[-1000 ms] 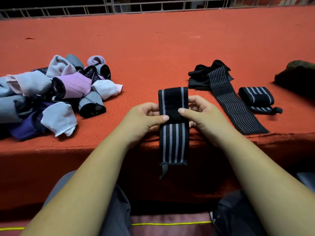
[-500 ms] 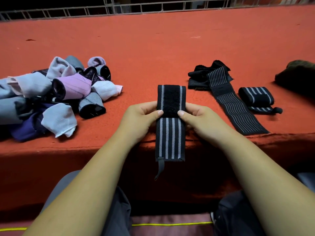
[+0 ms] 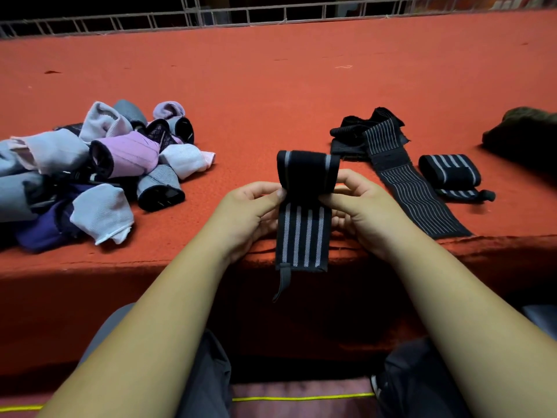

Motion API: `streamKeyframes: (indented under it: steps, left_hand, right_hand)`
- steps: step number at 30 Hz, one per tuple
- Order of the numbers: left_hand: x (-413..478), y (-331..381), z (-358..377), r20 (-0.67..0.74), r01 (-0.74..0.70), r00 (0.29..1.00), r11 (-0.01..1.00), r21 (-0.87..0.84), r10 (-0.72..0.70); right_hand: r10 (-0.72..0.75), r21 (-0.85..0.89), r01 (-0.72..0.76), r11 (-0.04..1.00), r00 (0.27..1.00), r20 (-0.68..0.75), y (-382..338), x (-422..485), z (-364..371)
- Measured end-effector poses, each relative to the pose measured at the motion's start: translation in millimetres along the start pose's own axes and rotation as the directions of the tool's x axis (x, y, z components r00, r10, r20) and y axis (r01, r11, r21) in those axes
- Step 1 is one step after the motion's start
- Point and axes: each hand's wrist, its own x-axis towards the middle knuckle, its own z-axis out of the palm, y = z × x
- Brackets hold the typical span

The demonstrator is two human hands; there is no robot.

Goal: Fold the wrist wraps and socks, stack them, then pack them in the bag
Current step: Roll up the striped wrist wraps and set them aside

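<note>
A black wrist wrap with grey stripes (image 3: pixel 303 233) hangs over the near edge of the red table, its top end rolled into a fat curl. My left hand (image 3: pixel 245 217) pinches the roll's left side and my right hand (image 3: pixel 361 212) pinches its right side. A thin loop dangles from the wrap's lower end. Right of my hands an unrolled striped wrap (image 3: pixel 413 194) lies flat, a rolled wrap (image 3: pixel 450 173) sits beside it, and a crumpled black wrap (image 3: pixel 349 137) lies behind. A heap of folded socks (image 3: pixel 99 170) in pink, white, grey and purple fills the left.
The red cloth table (image 3: pixel 271 95) stretches far back to a metal rail (image 3: pixel 271 13). A dark green bag (image 3: pixel 527 137) sits at the right edge. My knees in dark trousers are below the table's front edge.
The roll at the wrap's top has grown thicker, and the hanging striped tail has become shorter as both hands wound it upward.
</note>
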Motion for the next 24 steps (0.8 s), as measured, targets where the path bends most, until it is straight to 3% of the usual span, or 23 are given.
streamKeyframes:
  steps: [8,11,15,22,24]
  left_hand:
    - [-8.4,11.6,2.4,0.052,0.066,0.996,0.998,0.004,-0.066]
    - [-12.1,10.3,1.8,0.097,0.029,0.995,0.999,0.035,-0.033]
    - [-8.4,4.8,1.7,0.042,-0.062,0.997,0.998,-0.003,0.063]
    - [-3.4,4.6,5.8,-0.115,-0.185,0.977,0.982,-0.026,0.181]
    - [-1.4,5.1,6.1,-0.104,-0.193,0.977,0.980,-0.045,0.188]
  right_hand:
    - [0.026,-0.076,-0.034,0.996,0.995,-0.098,-1.7,-4.7,1.3]
    - [-0.001,-0.108,-0.007,0.994,0.997,-0.072,-3.7,-4.4,3.4]
    - [0.031,-0.011,-0.031,0.999,0.999,-0.034,-3.0,0.7,6.1]
    - [0.042,-0.215,-0.021,0.976,0.995,0.092,3.3,-1.0,7.0]
    - [0.019,-0.320,0.013,0.947,0.995,0.097,3.6,-3.3,6.5]
